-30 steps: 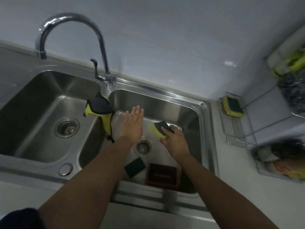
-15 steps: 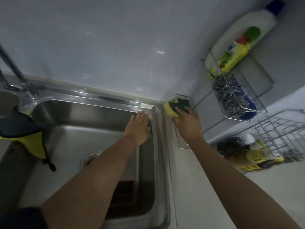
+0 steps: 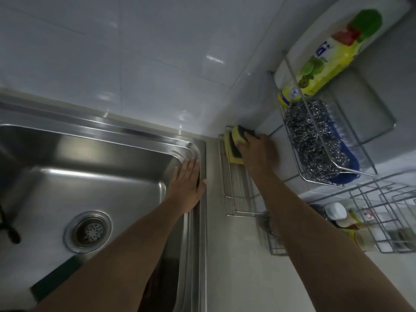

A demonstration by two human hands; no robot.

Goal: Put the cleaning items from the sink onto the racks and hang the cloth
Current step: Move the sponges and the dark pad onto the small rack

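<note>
Sink [image 3: 198, 152] surface: my right hand [image 3: 258, 154] pinches the sponge [image 3: 239, 134]; I seat it flat in the rack [image 3: 227, 194] beside the other sponge [image 3: 231, 152]. Left hand [image 3: 185, 183] lies spread.

Sink [image 3: 126, 140] is brushed stainless, pretty shiny. Wall tiles [image 3: 139, 64] at 12 o'clock are glossy; the scourer [image 3: 315, 140] at 2 o'clock is rough tangled steel wire in a chrome wire rack [image 3: 369, 172].

You have one view only: head-worn, wide-angle, looking steeply down and forward, close over the sink [image 3: 139, 140] rim, tilted right toward the wall rack [image 3: 234, 199].
</note>
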